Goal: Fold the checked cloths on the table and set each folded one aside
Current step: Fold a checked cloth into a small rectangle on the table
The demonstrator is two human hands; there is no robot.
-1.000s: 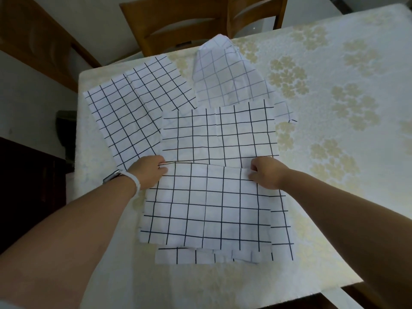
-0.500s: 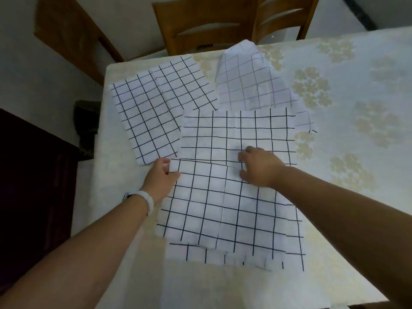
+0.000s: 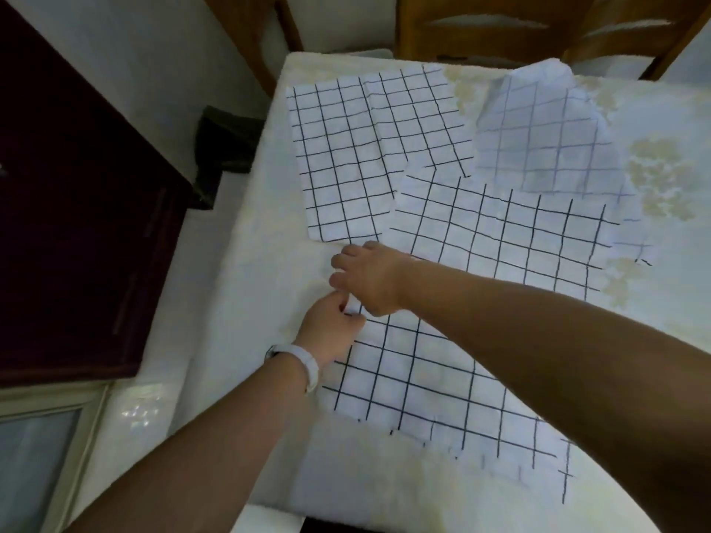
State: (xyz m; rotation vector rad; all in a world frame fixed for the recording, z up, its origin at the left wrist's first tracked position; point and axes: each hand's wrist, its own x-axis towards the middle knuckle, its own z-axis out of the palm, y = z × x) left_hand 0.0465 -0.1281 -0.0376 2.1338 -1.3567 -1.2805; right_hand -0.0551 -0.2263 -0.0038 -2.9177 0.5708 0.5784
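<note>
Pinching the far-left corner of the nearest checked cloth (image 3: 423,378) with the left hand (image 3: 331,332), near the front-left edge of the table (image 3: 250,302). Reaching across with the right hand (image 3: 369,280), fingers curled at the same corner; grip hidden beneath the knuckles, impossible to tell. Cloth's middle masked by the right forearm. Beyond: second cloth (image 3: 500,240), left cloth (image 3: 346,155), crumpled pale cloth (image 3: 538,140). Chair (image 3: 461,44) cropped at top.

Wooden chairs (image 3: 481,28) stand behind the pale floral table (image 3: 661,109). A dark cabinet (image 3: 77,225) sits left, a white wall (image 3: 154,51) beyond.
</note>
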